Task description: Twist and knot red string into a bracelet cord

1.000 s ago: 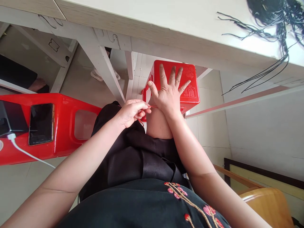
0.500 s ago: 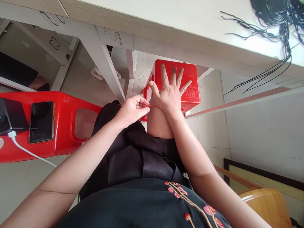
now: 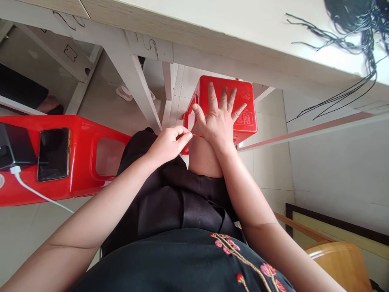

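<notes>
A thin red string (image 3: 198, 135) runs taut between my two hands, just above my bare knee (image 3: 204, 159). Pinched between thumb and forefinger, its left end is in my left hand (image 3: 170, 144). My right hand (image 3: 218, 121) is spread wide, palm down, over the leg, with its fingers pointing away over a red plastic stool (image 3: 248, 90). The string reaches the base of the right thumb and goes out of sight under that hand. Whether it is fastened there I cannot tell.
At the left, another red stool (image 3: 85, 150) bears a phone (image 3: 54, 154) and a black box (image 3: 21, 144) with a white cable (image 3: 42, 195). A pale tabletop (image 3: 212, 14) spans the top, with black cords (image 3: 352, 36) hanging over its edge. A wooden chair (image 3: 340, 263) stands lower right.
My left fingers have closed further and shifted slightly on the red string. The right hand stays spread, and the whole view has drifted very little.
</notes>
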{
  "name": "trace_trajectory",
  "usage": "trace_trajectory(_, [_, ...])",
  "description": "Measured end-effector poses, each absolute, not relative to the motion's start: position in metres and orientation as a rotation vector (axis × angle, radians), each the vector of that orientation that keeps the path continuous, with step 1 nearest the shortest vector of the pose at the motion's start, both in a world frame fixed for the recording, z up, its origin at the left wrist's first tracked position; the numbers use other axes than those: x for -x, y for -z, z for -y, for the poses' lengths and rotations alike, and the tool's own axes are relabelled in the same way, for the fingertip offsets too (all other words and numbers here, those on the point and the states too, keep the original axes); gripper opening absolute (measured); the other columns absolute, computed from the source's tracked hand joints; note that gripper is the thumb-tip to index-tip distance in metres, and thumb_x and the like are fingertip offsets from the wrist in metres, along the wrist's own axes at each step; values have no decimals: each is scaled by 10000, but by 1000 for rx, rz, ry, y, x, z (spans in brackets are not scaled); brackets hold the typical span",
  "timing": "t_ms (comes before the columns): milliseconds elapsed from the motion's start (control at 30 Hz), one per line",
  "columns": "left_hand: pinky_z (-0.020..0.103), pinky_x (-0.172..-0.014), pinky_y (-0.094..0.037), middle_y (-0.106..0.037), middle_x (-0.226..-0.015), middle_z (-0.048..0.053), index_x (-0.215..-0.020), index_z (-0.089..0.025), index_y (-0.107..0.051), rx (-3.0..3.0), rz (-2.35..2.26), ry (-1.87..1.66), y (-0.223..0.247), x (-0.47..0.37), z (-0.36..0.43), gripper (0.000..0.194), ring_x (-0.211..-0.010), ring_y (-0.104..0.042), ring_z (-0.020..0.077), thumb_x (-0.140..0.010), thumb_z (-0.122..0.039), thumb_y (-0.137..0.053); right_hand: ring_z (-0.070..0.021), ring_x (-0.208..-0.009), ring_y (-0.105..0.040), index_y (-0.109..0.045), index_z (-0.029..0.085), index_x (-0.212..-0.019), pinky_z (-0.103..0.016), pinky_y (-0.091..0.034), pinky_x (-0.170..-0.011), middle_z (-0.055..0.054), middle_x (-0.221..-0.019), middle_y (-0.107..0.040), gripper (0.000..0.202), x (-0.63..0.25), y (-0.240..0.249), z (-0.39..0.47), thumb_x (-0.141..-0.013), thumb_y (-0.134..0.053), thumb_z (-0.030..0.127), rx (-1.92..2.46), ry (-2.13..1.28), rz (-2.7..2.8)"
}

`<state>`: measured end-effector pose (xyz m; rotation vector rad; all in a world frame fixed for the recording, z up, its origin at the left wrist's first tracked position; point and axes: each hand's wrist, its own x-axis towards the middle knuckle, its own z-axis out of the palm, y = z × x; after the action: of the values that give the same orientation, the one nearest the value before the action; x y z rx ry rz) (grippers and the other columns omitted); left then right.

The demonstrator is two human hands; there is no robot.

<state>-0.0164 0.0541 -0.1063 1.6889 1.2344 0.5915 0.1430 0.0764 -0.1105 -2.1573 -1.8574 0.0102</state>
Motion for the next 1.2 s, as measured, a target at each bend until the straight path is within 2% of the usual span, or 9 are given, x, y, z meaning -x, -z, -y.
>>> trace_trajectory(100, [255, -629, -485, -635, -749, 4, -868, -175, -644, -1635, -1186, -593, 109, 17, -52, 136, -657, -583, 131, -822, -294, -596, -370, -1494, -79, -176, 268, -1548, -742, -23, -1082, -166, -1582, -264, 777, -143, 109, -76, -912, -212, 714, 2169, -29, 1860])
trace_trajectory(167, [256, -650, -505, -638, -786, 3, -900, -179, -616, -1589, -1169, -641, 111, 17, -50, 146, -690, -600, 135, -775, -251, -640, -366, -1496, -71, -172, 270, -1549, -736, -25, -1088, -166, -1585, -256, 778, -143, 109, -75, -912, -219, 714, 2177, -35, 1858])
trace_trajectory(333, [249, -602, -467, -603, -705, -15, -809, -193, -593, -1621, -1188, -644, 112, 19, -50, 112, -619, -563, 124, -827, -305, -593, -366, -1496, -62, -161, 251, -1553, -728, -37, -1096, -179, -1584, -255, 782, -142, 108, -73, -919, -226, 704, 2178, -34, 1865])
trace_trajectory(533, [288, -732, -474, -624, -801, 21, -753, -190, -604, -1708, -1168, -611, 111, 23, -52, 224, -742, -578, 157, -886, -346, -514, -382, -1487, -109, -223, 260, -1539, -745, -70, -1080, -175, -1567, -300, 758, -140, 108, -70, -920, -240, 698, 2116, -23, 1844])
trace_trajectory(633, [273, -652, -484, -608, -757, 3, -855, -196, -593, -1669, -1144, -599, 113, 24, -50, 135, -674, -570, 145, -855, -324, -553, -375, -1488, -115, -239, 253, -1535, -730, -75, -1093, -177, -1560, -317, 758, -140, 106, -69, -920, -252, 696, 2115, -40, 1843])
trace_trajectory(733, [248, -589, -464, -567, -694, -22, -854, -201, -553, -1659, -1132, -601, 114, 24, -49, 91, -614, -548, 127, -839, -291, -565, -373, -1488, -120, -245, 247, -1533, -722, -82, -1097, -183, -1552, -332, 747, -140, 106, -69, -928, -247, 684, 2116, -55, 1833])
trace_trajectory(1067, [265, -613, -410, -543, -684, -20, -778, -208, -520, -1708, -1100, -556, 113, 21, -51, 187, -637, -497, 136, -903, -341, -475, -376, -1488, -125, -242, 250, -1533, -705, -71, -1108, -184, -1555, -325, 752, -142, 111, -68, -922, -267, 688, 2118, -64, 1813])
trace_trajectory(1200, [256, -581, -417, -506, -628, -48, -859, -211, -526, -1677, -1091, -561, 113, 21, -46, 87, -576, -485, 123, -856, -298, -534, -376, -1485, -137, -249, 242, -1532, -707, -99, -1103, -184, -1544, -347, 744, -142, 109, -68, -931, -236, 681, 2125, -52, 1824])
